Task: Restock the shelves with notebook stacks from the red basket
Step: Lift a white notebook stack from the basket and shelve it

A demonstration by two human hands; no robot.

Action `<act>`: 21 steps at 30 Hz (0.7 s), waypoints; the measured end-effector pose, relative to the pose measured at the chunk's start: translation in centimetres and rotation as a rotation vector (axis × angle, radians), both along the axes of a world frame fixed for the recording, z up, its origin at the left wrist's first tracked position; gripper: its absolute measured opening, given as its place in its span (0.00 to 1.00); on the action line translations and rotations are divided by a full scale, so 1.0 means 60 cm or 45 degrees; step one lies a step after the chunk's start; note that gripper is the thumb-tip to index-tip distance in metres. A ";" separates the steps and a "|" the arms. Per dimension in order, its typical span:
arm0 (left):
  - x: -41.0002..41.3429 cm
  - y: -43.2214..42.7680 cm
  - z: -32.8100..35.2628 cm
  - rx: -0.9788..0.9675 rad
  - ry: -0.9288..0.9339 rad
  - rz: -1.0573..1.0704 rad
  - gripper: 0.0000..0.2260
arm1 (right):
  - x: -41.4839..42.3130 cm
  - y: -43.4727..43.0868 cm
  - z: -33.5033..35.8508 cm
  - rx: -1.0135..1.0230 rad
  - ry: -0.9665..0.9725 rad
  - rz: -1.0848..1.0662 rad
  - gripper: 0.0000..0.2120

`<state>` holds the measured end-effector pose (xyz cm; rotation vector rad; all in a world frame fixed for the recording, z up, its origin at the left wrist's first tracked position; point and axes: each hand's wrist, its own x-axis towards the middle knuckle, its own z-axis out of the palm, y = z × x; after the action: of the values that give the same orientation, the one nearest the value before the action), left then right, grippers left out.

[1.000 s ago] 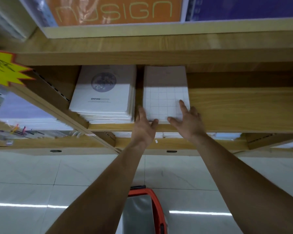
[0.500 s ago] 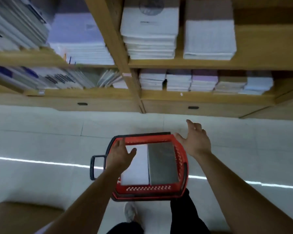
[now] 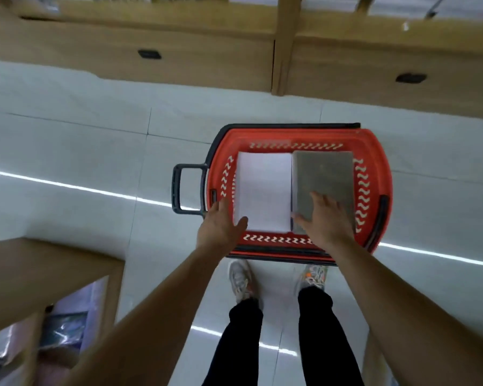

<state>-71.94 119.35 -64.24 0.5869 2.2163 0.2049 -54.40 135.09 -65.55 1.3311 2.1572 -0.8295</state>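
Head view. **Trainee:** Where do the notebook stacks lie from the hands?

**Instructor:** Both stacks sit side by side, touching, inside the red basket (image 3: 290,136) on the floor. The white stack (image 3: 262,190) lies just ahead of the left hand (image 3: 219,232), on its thumb side. The grey stack (image 3: 322,176) lies under and ahead of the right hand (image 3: 328,224).

**Trainee:** State of each hand?

**Instructor:** Left hand: fingers straight, thumb spread, holding nothing, above the basket's near corner. Right hand: fingers spread apart over the near end of the grey stack, gripping nothing. Whether it touches the cover cannot be told.

**Trainee:** Long axis?

**Instructor:** Each stack's long axis runs straight away from the wrists, in line with the fingers.

**Trainee:** Which hand is nearer?

**Instructor:** The white stack lies between the two hands. The left hand is beside its outer long edge and the right thumb is near the seam where the stacks meet. Judgement: the white stack is the likely next lift, with one palm closing on each long edge. For the grey stack the right hand is nearer, and the left must cross over the white one.
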 end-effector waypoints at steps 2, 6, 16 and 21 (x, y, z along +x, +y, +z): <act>0.009 0.008 -0.055 0.056 -0.026 0.084 0.32 | -0.004 -0.011 -0.057 0.024 0.030 0.055 0.37; 0.015 0.032 -0.164 0.135 -0.115 0.371 0.33 | -0.002 -0.016 -0.172 0.153 0.062 0.176 0.37; 0.021 0.048 -0.314 -0.008 -0.145 0.551 0.37 | 0.050 -0.019 -0.308 0.317 0.065 0.264 0.49; 0.037 0.048 -0.304 0.029 -0.091 0.596 0.32 | 0.050 -0.022 -0.315 0.302 0.068 0.252 0.49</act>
<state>-69.70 122.25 -82.48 0.0608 2.2538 0.4835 -51.42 133.76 -84.43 1.1888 2.4425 -0.5512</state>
